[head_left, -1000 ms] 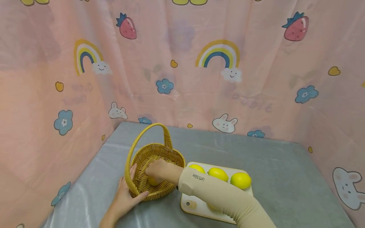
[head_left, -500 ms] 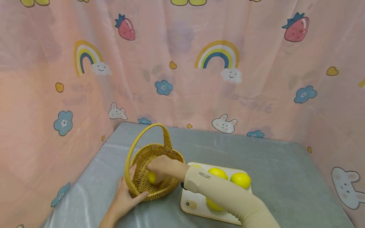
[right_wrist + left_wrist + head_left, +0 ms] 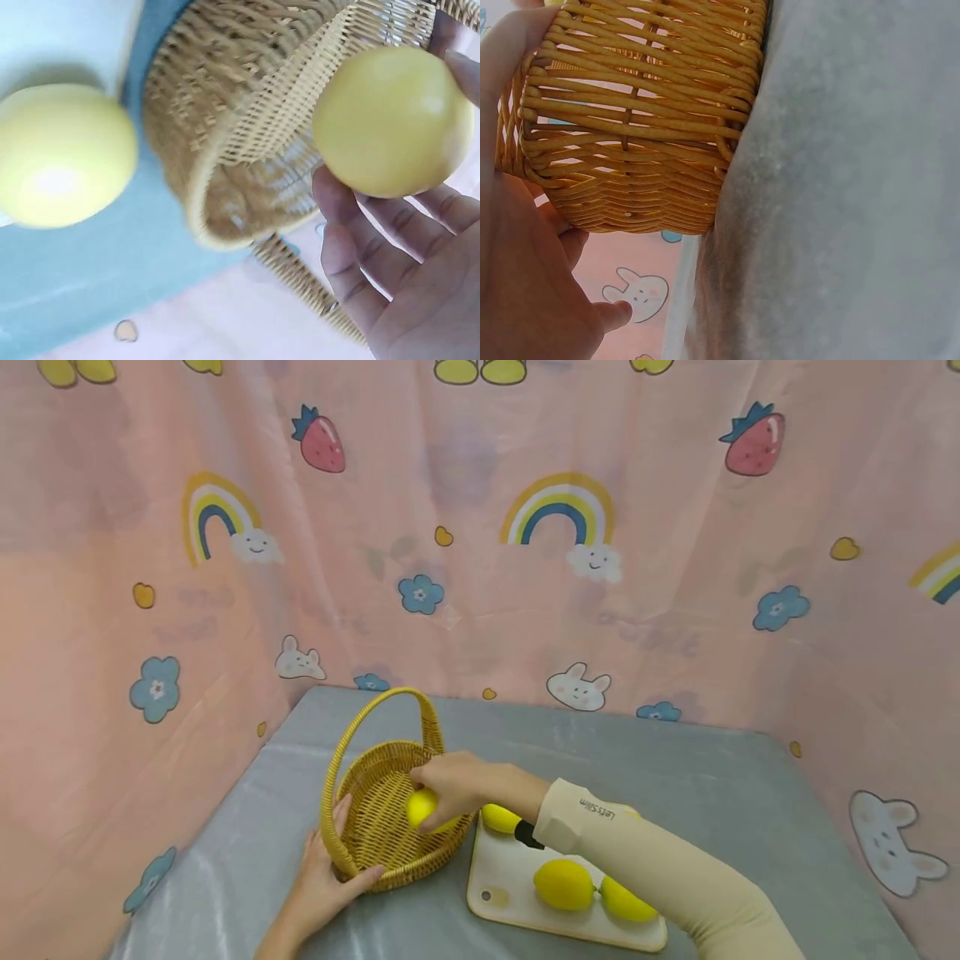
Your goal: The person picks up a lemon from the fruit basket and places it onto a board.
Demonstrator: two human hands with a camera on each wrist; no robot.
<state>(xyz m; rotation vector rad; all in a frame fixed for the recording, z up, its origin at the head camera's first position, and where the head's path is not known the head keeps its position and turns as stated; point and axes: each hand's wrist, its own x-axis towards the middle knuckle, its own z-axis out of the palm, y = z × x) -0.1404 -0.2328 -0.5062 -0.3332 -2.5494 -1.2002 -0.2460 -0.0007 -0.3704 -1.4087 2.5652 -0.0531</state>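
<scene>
A yellow lemon (image 3: pixel 422 808) is pinched between the thumb and fingers of my right hand (image 3: pixel 459 781), over the right side of the wicker basket (image 3: pixel 372 818). In the right wrist view the fingers of that hand lie against one side of the lemon (image 3: pixel 390 124). My left hand (image 3: pixel 318 885) holds the basket by its left side, the thumb over the near rim. The left wrist view shows this hand (image 3: pixel 532 277) against the woven wall. The tall basket handle (image 3: pixel 341 760) arches above it. No lemon shows on the visible part of the basket's floor.
Right of the basket lies a white cutting board (image 3: pixel 517 860) with several lemons, including one lemon (image 3: pixel 564 885) near its front. My right forearm sleeve (image 3: pixel 645 852) hides part of the board. Grey cloth (image 3: pixel 720 793) covers the table, and a pink patterned curtain (image 3: pixel 480 635) surrounds it.
My right hand has lifted the lemon from the basket's floor and moved right. The forearm has swung right, uncovering front lemons on the board. The left hand keeps its hold.
</scene>
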